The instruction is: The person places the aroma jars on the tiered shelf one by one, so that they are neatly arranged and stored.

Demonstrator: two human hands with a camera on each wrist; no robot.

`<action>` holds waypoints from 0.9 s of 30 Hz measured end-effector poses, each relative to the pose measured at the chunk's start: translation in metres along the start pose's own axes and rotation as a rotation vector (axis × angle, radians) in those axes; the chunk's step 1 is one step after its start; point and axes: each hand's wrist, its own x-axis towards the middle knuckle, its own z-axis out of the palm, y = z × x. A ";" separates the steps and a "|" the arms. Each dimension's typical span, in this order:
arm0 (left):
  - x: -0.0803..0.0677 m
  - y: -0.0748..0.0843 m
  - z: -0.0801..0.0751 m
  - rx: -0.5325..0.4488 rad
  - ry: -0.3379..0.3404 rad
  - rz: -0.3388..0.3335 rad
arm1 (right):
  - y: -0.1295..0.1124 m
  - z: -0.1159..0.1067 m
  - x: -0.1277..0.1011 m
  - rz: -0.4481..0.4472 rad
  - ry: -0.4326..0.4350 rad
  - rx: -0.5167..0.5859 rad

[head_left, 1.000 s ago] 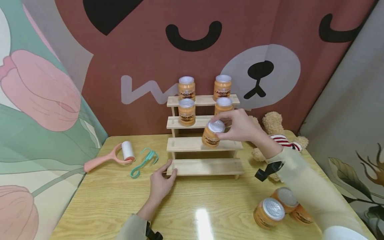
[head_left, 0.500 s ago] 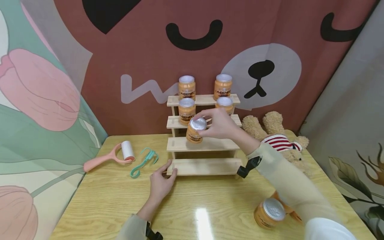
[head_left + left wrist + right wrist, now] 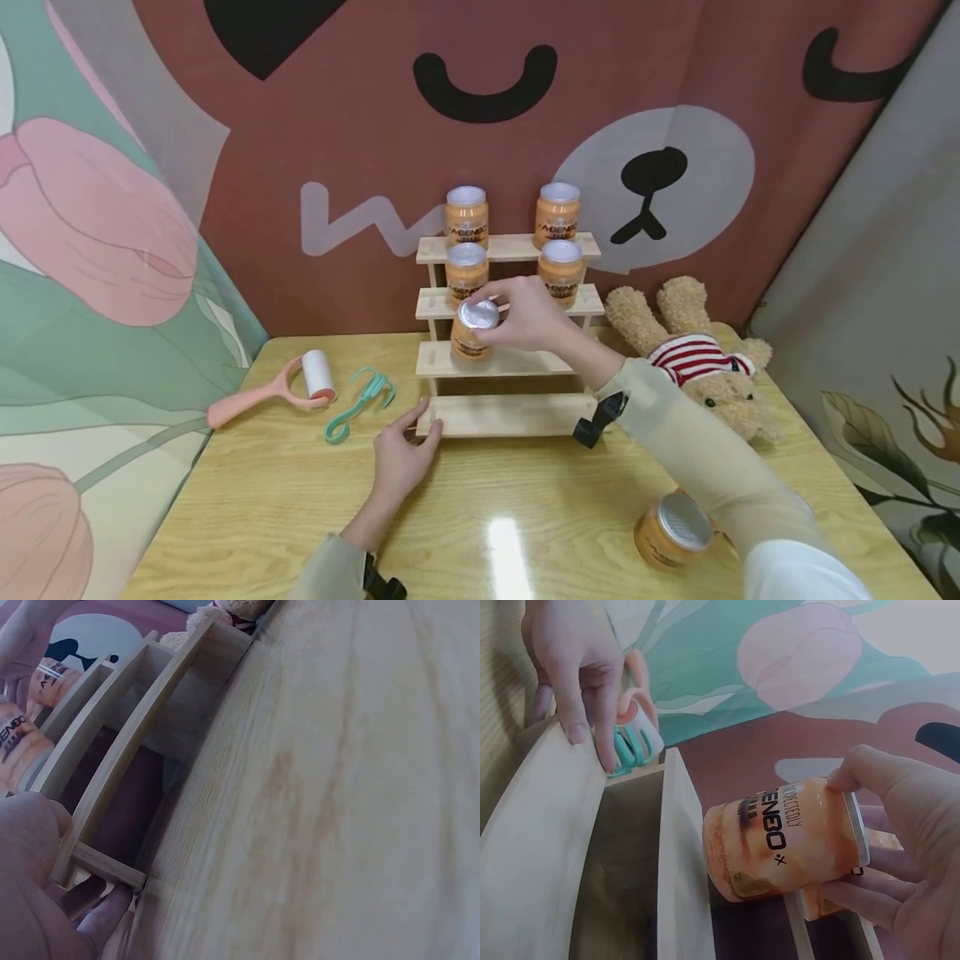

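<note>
Pale wood, orange plastic, silvery foil, plush and printed cloth.

Stepped rack (image 3: 510, 414) of pale, unvarnished-looking wood, matt, with fine grain; tabletop (image 3: 480, 517) of yellowish wood grain under a glossy coat, carrying a bright glare spot. Jar (image 3: 471, 330) gripped by right hand (image 3: 528, 315): smooth translucent orange plastic with black print, capped by a silvery, finely textured foil-like lid with a dull shine. Teddy bear (image 3: 693, 354) in curly tan plush, wearing a red-and-white striped knit. Lint roller (image 3: 277, 387) with smooth pink plastic handle and white paper roll. Clip (image 3: 358, 404) in shiny teal plastic. Backdrop (image 3: 315, 125) of matt printed cloth. Sleeve (image 3: 697, 454) of soft beige fabric.
</note>
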 end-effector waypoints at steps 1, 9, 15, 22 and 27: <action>0.000 0.000 0.000 0.003 0.000 -0.001 | 0.000 0.002 0.000 0.005 -0.001 0.003; 0.001 0.002 0.000 0.005 -0.001 -0.004 | 0.002 0.011 -0.001 0.047 -0.012 0.039; 0.002 0.000 0.002 0.004 -0.004 0.010 | 0.002 0.008 -0.001 0.054 -0.012 -0.019; 0.002 0.000 0.001 0.007 -0.007 0.007 | 0.003 0.007 -0.004 0.093 -0.006 -0.020; 0.001 -0.002 0.002 0.003 0.000 0.007 | 0.003 0.010 -0.005 0.083 0.013 0.005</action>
